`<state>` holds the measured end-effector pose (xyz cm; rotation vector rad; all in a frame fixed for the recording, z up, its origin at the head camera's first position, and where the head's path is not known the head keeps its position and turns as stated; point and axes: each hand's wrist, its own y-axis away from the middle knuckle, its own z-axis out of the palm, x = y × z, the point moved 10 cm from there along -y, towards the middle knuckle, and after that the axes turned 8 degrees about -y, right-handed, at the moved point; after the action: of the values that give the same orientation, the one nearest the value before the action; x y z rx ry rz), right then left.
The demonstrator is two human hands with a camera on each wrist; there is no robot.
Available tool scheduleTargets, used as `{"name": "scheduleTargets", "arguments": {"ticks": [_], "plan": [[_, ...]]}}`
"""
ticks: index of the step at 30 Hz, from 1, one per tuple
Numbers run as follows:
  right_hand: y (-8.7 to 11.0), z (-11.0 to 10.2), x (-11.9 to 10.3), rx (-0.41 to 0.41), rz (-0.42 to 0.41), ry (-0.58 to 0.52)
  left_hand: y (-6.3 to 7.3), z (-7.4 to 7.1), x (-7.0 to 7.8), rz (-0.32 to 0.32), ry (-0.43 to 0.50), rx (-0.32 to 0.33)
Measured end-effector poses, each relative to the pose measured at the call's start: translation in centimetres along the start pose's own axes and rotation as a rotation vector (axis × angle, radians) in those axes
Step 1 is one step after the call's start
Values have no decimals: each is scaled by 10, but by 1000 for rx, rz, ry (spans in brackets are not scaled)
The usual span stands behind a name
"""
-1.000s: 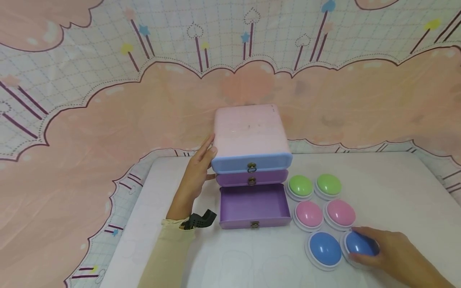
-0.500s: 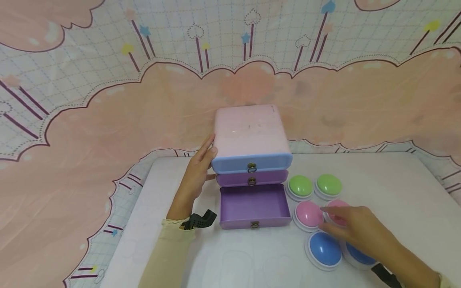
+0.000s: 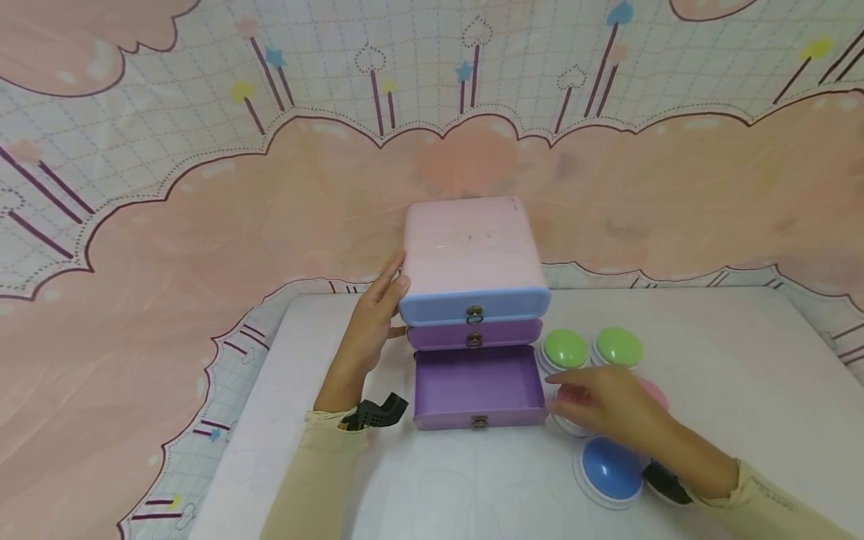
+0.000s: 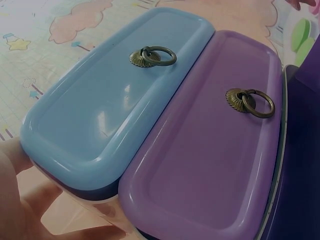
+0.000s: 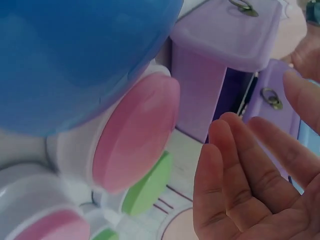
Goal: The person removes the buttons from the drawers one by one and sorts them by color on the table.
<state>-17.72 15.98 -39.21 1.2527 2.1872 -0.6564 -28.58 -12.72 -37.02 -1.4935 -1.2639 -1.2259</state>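
A small drawer cabinet (image 3: 472, 244) has a pink top, a blue top drawer (image 3: 439, 309) and a purple middle drawer (image 3: 439, 335), both pushed in. Its purple bottom drawer (image 3: 445, 421) is pulled out, with nothing inside. My left hand (image 3: 364, 330) rests against the cabinet's left side, fingers mostly straight. My right hand (image 3: 617, 401) hovers over the left pink dome-topped button (image 5: 137, 132), partly hiding it, beside the bottom drawer's right wall. Its fingers are extended and hold nothing. In the right wrist view a blue dome button (image 5: 75, 55) looms close.
Two green dome buttons (image 3: 565, 349) sit behind the right hand. Another pink dome button (image 3: 653, 391) is partly covered by it. The front blue dome button (image 3: 612, 469) shows fully; the other blue one is mostly hidden by the right wrist. A patterned cloth (image 3: 304, 202) hangs behind the table.
My right hand has left the right-hand blue button and moved left and away from me, across the pink buttons, to the bottom drawer's side. My left hand has stayed on the cabinet.
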Motion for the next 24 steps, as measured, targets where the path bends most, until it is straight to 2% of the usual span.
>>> {"name": "scheduleTargets", "arguments": {"ticks": [6, 15, 24], "plan": [[-8, 12, 3, -40, 22, -12, 0, -1, -2, -8, -7, 3], [-13, 19, -1, -10, -46, -1, 1, -1, -1, -9, -16, 8], [-14, 24, 1, -71, -8, -28, 0, -1, -1, -10, -19, 13]]}}
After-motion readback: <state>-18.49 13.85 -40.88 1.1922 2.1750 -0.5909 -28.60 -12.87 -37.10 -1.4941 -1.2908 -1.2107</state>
